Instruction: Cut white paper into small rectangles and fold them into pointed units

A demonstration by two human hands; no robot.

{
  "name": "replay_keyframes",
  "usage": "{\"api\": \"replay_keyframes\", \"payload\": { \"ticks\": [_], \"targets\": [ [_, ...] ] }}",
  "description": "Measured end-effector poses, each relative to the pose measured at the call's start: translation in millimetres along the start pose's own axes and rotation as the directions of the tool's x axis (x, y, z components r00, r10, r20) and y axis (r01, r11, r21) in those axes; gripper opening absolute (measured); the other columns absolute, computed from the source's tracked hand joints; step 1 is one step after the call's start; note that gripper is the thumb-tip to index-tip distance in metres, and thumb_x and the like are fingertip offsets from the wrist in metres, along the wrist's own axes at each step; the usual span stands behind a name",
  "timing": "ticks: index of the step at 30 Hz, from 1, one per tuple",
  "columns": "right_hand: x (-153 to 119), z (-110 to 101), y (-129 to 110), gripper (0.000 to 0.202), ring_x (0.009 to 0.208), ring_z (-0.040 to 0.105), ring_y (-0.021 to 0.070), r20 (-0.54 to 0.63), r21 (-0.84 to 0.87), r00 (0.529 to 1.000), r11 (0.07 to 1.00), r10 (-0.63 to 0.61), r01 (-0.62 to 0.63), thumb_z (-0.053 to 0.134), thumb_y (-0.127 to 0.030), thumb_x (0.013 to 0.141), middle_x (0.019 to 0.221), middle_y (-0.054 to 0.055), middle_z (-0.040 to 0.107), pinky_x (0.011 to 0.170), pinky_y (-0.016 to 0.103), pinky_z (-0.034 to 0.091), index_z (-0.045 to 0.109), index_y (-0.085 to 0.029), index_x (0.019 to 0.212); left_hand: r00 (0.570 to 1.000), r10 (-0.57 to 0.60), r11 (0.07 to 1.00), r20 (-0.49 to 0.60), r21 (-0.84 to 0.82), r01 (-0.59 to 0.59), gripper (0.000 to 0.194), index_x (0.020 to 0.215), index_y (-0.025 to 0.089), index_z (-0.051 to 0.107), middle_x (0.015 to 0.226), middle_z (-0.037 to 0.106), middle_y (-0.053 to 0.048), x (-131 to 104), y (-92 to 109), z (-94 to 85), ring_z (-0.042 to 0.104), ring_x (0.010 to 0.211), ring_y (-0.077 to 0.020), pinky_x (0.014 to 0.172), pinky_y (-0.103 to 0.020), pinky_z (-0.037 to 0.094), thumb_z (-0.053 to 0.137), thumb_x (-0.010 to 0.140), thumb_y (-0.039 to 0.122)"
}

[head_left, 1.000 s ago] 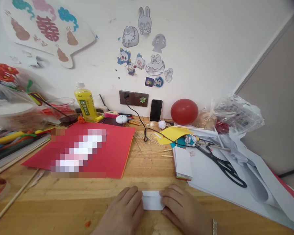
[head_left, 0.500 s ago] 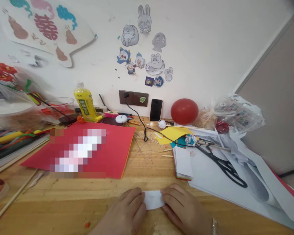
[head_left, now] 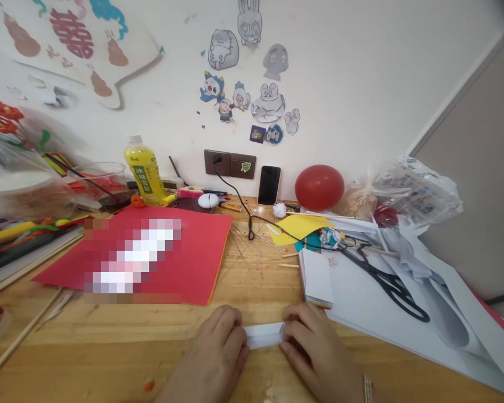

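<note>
A small white piece of paper (head_left: 264, 336), with a fold running along its length, lies between my hands near the front of the wooden table. My left hand (head_left: 220, 350) is closed on its left end, fingers curled. At the right end my right hand (head_left: 313, 347) pinches the paper between thumb and fingers. The fingertips cover both ends of the paper. Just beyond my right hand a stack of small white paper sheets (head_left: 317, 274) rests partly on larger white sheets (head_left: 369, 305).
Red paper (head_left: 205, 257) lies at the left. Scissors (head_left: 386, 285) with black handles sit on the white sheets at right. Along the wall stand a yellow drink bottle (head_left: 145, 170), a phone (head_left: 269, 184) and a red balloon (head_left: 319, 187). A black cable (head_left: 246, 215) crosses the table.
The paper was flatter and now shows a lengthwise fold, looking narrower. My right hand has shifted slightly up and its fingers are more curled. The view has tilted down a little.
</note>
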State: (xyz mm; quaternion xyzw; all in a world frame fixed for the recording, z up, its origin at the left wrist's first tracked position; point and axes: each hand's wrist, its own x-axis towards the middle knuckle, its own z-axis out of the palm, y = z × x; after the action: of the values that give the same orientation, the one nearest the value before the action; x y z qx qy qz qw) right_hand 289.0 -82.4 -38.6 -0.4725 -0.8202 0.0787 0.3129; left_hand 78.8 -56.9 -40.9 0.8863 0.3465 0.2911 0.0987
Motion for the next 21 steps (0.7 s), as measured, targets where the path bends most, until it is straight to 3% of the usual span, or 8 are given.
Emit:
{"api": "replay_keyframes", "payload": {
  "ticks": [9,17,21],
  "targets": [
    [-3.4,3.7,3.7,0.016,0.091,0.05,0.0217,0.041,0.076,0.965,0.963,0.258,-0.26,0.056,-0.006,0.074,0.092,0.002,0.053,0.084,0.041,0.037,0.051,-0.021,0.071,0.999,-0.031,0.991,0.025,0.132,0.027,0.022,0.075,0.017,0.056,0.085,0.053,-0.007,2.0,2.4,-2.7,0.053,0.079,-0.0219,0.069,-0.038,0.051,0.04,0.087,0.007],
    [-0.2,5.5,0.0,0.018,0.09,0.05,0.0219,0.017,0.099,0.952,0.947,0.306,-0.307,0.057,-0.004,0.072,0.09,0.001,0.052,0.084,0.042,0.034,0.05,-0.02,0.068,0.994,-0.108,0.986,0.013,0.13,0.105,0.02,0.071,0.015,0.057,0.081,0.053,-0.008,8.9,5.6,-1.4,0.052,0.077,-0.0247,0.063,-0.042,0.049,0.042,0.081,0.006],
    [-1.5,5.2,1.8,0.017,0.091,0.051,0.0222,0.029,0.084,0.957,0.954,0.287,-0.289,0.056,-0.006,0.074,0.093,0.002,0.053,0.082,0.04,0.038,0.05,-0.022,0.08,0.992,-0.127,0.983,0.008,0.132,0.125,0.018,0.068,0.016,0.057,0.079,0.053,-0.007,10.6,3.9,-2.9,0.053,0.076,-0.0243,0.062,-0.04,0.048,0.047,0.078,0.005]
  ]
}}
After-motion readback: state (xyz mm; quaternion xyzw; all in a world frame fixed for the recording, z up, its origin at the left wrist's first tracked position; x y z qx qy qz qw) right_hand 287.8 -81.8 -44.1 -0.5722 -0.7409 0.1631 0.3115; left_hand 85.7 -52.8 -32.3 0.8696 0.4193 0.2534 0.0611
